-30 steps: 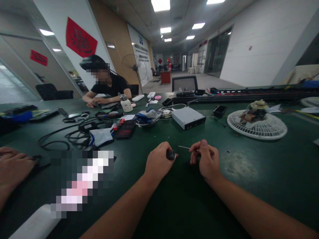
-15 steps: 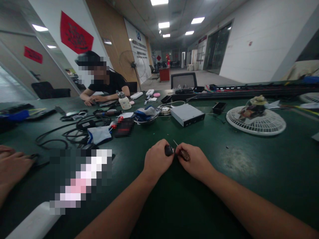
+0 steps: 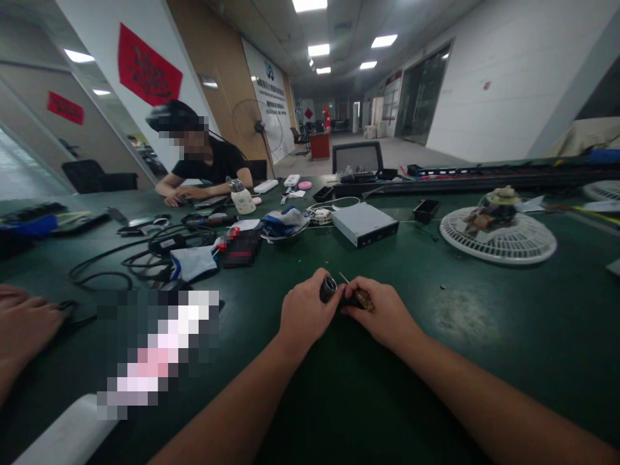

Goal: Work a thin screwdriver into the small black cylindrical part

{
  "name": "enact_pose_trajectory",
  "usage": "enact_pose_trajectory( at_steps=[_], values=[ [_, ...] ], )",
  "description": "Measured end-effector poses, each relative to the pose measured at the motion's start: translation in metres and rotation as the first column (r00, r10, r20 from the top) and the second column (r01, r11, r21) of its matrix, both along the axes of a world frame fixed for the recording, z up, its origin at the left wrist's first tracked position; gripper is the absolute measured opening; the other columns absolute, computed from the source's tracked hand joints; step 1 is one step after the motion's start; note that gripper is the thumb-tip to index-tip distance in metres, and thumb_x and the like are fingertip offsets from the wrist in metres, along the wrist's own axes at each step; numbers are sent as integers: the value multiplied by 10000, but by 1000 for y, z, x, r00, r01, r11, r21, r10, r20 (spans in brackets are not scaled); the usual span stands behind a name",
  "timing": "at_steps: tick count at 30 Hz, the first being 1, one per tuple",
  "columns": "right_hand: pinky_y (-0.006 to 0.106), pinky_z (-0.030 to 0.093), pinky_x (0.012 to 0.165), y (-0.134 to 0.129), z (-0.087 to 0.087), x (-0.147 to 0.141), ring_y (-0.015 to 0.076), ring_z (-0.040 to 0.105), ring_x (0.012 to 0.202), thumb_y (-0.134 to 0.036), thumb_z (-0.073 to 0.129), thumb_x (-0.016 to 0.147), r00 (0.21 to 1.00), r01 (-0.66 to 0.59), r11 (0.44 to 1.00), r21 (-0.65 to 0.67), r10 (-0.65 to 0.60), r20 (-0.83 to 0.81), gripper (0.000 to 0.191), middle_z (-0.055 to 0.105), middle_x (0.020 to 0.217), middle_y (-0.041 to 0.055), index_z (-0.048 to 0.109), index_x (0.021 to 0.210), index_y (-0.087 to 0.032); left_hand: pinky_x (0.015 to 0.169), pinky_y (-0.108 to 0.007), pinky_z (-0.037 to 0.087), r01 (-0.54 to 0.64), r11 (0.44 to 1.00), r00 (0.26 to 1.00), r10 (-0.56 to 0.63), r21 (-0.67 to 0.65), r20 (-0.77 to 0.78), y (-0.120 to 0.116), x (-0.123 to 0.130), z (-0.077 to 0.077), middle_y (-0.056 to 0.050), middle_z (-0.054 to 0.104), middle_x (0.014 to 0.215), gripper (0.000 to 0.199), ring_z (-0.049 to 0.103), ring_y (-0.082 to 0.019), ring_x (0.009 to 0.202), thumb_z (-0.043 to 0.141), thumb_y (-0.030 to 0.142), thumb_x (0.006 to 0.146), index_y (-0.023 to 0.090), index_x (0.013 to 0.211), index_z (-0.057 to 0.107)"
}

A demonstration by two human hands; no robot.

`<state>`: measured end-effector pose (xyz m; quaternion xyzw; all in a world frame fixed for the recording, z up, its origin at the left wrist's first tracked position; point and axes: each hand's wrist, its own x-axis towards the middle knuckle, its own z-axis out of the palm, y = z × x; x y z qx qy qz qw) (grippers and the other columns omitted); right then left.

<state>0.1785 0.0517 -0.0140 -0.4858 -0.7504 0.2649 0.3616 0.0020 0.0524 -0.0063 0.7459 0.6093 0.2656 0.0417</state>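
My left hand [image 3: 306,311] is closed around a small dark cylindrical part [image 3: 328,288], whose round, hollow-looking end faces up. Beside it, my right hand [image 3: 385,310] is wrapped round the brownish, see-through handle of a screwdriver [image 3: 363,298]. Its thin metal shaft points up and to the left, past the fingers. The fingertips of both hands nearly meet above the green table [image 3: 300,413]. What lies between the fingertips is too small and dark to make out.
Ahead lies a grey metal drive box [image 3: 364,223]; a white fan grille with a motor [image 3: 498,234] is to the right. Cables, a cloth [image 3: 194,262] and a white bottle [image 3: 242,199] are left. Another person's hand [image 3: 29,323] rests at the left edge; a seated person [image 3: 213,158] is opposite.
The dark part has tilted in my left hand, so its round end shows more. My right hand has shifted slightly right with the screwdriver, and its fingers have moved.
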Motion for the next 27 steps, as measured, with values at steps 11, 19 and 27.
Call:
enact_pose_trajectory(
  at_steps=[11,19,27],
  values=[
    [327,509,708,5,-7,3,199,695,767,-226,778,792,943,112,992,-55,-124,-308,110,744,849,13,684,847,-212,699,-310,450,15,999,999,-14,-31,36,3,-1,-6,-42,699,935,235,679,-219,811,638,232,850,238,1053,520],
    [352,566,810,7,-11,2,216,735,876,-181,747,795,877,79,996,-42,-89,-472,141,765,945,45,635,876,-213,766,-327,470,159,987,987,-158,-23,34,5,-2,-6,-32,679,957,218,644,-216,876,654,189,838,234,1024,548],
    [371,555,840,5,-10,2,218,726,893,-175,711,810,897,59,998,-17,-60,-437,95,763,947,45,637,854,-215,817,-351,471,226,974,974,-226,-18,2,5,-2,-3,-20,693,994,176,626,-218,913,669,211,862,246,1026,614]
  ],
)
